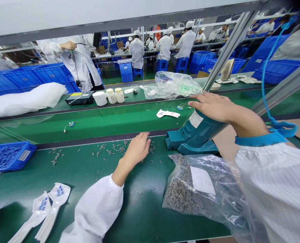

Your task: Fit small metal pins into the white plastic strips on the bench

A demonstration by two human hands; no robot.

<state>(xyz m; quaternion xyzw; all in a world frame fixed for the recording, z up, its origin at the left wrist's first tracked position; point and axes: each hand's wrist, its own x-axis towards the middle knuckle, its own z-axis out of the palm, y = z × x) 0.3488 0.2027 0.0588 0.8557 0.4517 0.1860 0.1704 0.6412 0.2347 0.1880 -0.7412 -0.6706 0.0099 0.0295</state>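
My left hand (138, 148) reaches over the green tabletop, palm down, its fingers loosely extended among small scattered metal screws (110, 152). Whether any screw is under its fingertips is hidden. On the right, my right hand (216, 106) lies with stretched fingers across the top of a teal plastic container (203, 130). The container leans to the right, has a white label and a spout-like front facing left. Just in front of it lies a clear plastic bag (185, 194), heavily filled with small metal pieces and bearing a blank-looking white label.
A blue bin (10, 157) of blue parts sits at left. Two white printed packets (52, 206) lie near it. Beyond the table edge runs a green belt (109, 119) carrying another packet (167, 114). White bottles (115, 96) stand behind. A metal post and blue cord are at right.
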